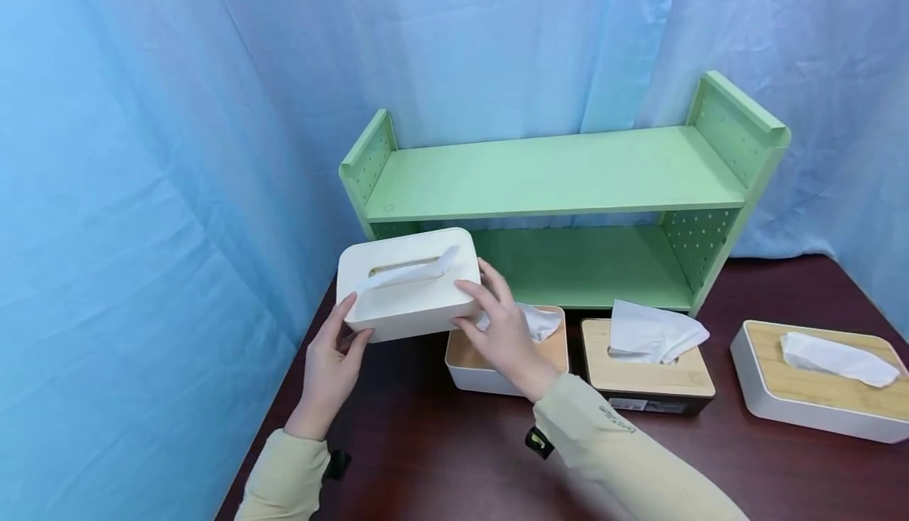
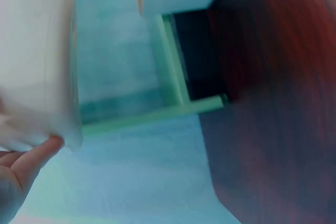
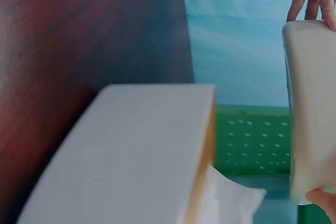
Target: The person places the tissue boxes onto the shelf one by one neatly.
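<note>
Both hands hold up a white tissue box (image 1: pixel 415 304) in front of the shelf's left part, its slotted lid tipped toward me and a white tissue (image 1: pixel 412 272) poking from the slot. My left hand (image 1: pixel 328 379) grips its near left corner, thumb at the lower edge. At the right end, my right hand (image 1: pixel 503 339) pinches it with fingers on the lid and thumb on the front wall. The left wrist view shows a left fingertip (image 2: pixel 50 145) pressed to the box's end. Below the right hand stands a white tissue box with a wooden lid (image 1: pixel 490 380), partly hidden by that hand.
A green two-tier shelf (image 1: pixel 554 178) stands at the back of the dark red table (image 1: pixel 426 458). To the right are a dark tissue box with a pale wooden lid (image 1: pixel 656 379) and another white, wood-topped one (image 1: pixel 817 410). Blue curtains (image 1: pixel 163 189) hang behind and left.
</note>
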Demonstrator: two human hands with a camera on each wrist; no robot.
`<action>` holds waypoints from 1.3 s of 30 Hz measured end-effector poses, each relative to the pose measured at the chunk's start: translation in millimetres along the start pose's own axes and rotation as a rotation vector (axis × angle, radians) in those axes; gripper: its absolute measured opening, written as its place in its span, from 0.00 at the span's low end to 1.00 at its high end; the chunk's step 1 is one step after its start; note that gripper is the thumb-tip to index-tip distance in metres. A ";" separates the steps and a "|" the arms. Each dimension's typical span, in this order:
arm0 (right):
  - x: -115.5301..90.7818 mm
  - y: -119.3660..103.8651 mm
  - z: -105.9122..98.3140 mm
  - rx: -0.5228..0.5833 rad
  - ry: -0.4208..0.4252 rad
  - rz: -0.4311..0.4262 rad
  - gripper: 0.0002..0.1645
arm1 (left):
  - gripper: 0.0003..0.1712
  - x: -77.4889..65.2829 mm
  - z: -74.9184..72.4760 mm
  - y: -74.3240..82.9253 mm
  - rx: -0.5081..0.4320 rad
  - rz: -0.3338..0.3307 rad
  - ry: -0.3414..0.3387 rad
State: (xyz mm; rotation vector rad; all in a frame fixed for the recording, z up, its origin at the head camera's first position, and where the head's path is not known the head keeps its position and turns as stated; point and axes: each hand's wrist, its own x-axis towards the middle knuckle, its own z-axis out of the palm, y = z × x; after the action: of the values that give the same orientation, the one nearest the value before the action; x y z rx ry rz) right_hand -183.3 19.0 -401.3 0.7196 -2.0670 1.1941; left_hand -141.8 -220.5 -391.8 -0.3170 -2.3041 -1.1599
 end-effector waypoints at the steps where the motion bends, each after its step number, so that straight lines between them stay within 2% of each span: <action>1: 1.0 -0.4 -4.3 -0.002 0.009 -0.012 0.32 | 0.36 0.9 2.8 3.0 0.008 0.033 0.016; 6: 5.2 -1.6 -26.0 -0.040 0.062 -0.065 0.32 | 0.36 8.5 16.4 17.1 0.030 0.193 0.072; 10: 11.7 -2.3 -45.0 -0.080 0.104 -0.101 0.33 | 0.37 19.2 25.7 28.0 0.019 0.291 0.077; 13: 17.7 -2.9 -58.2 -0.088 0.115 -0.111 0.33 | 0.37 28.9 31.1 35.3 0.009 0.346 0.075; 19: 24.9 -7.9 -75.7 -0.129 0.120 -0.100 0.34 | 0.36 41.8 35.2 46.9 -0.007 0.408 0.066; 24: 35.2 -19.0 -88.6 -0.154 0.128 -0.115 0.34 | 0.34 52.1 32.5 60.8 -0.021 0.442 0.060; 28: 49.5 -23.0 -97.7 -0.188 0.111 -0.103 0.33 | 0.32 68.4 29.5 73.7 0.002 0.441 0.034; 35: 62.5 -18.9 -102.6 -0.214 0.037 -0.009 0.33 | 0.31 91.5 28.5 79.6 0.074 0.384 -0.057; 39: 68.4 -16.0 -101.5 -0.226 0.021 -0.002 0.32 | 0.30 98.7 28.1 77.7 0.072 0.349 -0.093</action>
State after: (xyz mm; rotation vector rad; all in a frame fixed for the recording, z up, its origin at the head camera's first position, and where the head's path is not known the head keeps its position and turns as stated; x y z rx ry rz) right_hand -190.5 92.5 -302.4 0.5994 -2.1389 0.9428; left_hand -200.1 -154.2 -298.1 -0.7262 -2.2452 -0.9021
